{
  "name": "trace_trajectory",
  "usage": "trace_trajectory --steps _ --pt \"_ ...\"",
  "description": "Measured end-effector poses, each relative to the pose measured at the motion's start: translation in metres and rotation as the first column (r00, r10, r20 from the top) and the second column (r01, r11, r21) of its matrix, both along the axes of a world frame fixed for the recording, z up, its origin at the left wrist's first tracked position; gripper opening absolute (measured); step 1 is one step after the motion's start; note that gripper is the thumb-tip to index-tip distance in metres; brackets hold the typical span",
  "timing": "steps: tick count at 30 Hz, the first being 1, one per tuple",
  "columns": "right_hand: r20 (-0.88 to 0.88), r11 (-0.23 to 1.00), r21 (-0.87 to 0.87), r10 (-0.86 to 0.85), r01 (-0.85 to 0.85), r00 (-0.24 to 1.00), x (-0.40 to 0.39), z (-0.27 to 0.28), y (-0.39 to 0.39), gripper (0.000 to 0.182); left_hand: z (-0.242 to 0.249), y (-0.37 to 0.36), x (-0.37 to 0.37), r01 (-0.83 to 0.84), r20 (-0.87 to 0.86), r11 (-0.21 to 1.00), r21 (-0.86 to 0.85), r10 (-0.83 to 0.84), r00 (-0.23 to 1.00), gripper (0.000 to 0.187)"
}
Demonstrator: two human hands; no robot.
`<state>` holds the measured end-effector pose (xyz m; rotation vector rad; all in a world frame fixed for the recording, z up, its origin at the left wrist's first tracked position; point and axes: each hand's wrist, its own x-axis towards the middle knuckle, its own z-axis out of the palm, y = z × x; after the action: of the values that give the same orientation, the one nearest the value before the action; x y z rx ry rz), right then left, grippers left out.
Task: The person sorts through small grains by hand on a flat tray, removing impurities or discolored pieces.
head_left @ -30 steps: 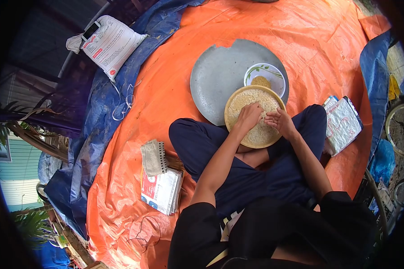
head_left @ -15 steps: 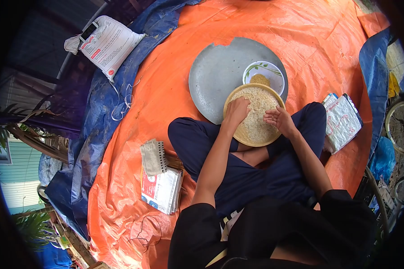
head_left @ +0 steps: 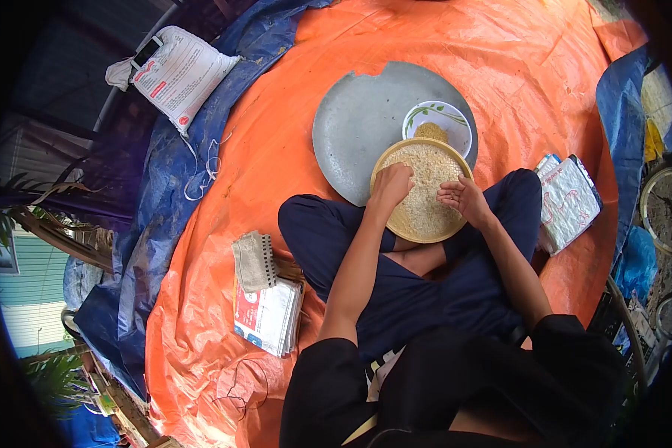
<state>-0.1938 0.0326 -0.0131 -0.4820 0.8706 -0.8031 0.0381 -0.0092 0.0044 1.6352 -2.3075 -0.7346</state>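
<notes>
A round woven tray (head_left: 427, 233) rests on my crossed legs, its far edge overlapping a bowl. Pale grains (head_left: 430, 166) that look like rice are spread across it. My left hand (head_left: 393, 185) is over the tray's left side with its fingers curled down and closed; whatever they pinch is hidden. Over the right side, my right hand (head_left: 461, 197) is open, fingers stretched out and palm partly turned up. Just beyond the tray, the white bowl (head_left: 455, 118) with green leaf decoration contains brownish grain (head_left: 431, 132).
Under the bowl lies a grey round board (head_left: 355, 123) with a chipped far edge. Orange tarp (head_left: 530, 67) covers the ground. Folded sacks (head_left: 269, 317) lie left, another folded sack (head_left: 571, 198) right. A white printed sack (head_left: 183, 78) with a phone (head_left: 148, 52) stands far left.
The fingers of my left hand have curled in slightly more over the grains. My right hand and the tray look the same.
</notes>
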Motion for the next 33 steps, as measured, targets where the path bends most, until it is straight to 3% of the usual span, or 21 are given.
trace_trajectory --steps 16,22,25,33 --pt "-0.023 1.0 -0.004 0.026 -0.026 0.999 -0.001 -0.003 -0.001 0.057 0.002 0.005 -0.011 0.066 -0.032 0.998 -0.007 -0.066 0.997 0.026" --pt "-0.027 1.0 0.002 0.019 -0.019 0.999 -0.001 -0.004 -0.001 0.057 -0.012 0.012 -0.031 0.164 -0.114 0.978 -0.131 -0.179 0.977 0.012" --pt "-0.032 1.0 0.001 0.016 -0.016 0.999 -0.001 -0.002 0.0 0.057 -0.019 0.012 -0.037 0.203 -0.029 0.979 -0.031 -0.204 0.979 0.012" --pt "-0.025 1.0 -0.003 0.017 -0.017 1.0 -0.001 -0.003 0.0 0.057 -0.018 0.01 -0.031 0.169 -0.071 0.983 -0.071 -0.174 0.982 0.007"
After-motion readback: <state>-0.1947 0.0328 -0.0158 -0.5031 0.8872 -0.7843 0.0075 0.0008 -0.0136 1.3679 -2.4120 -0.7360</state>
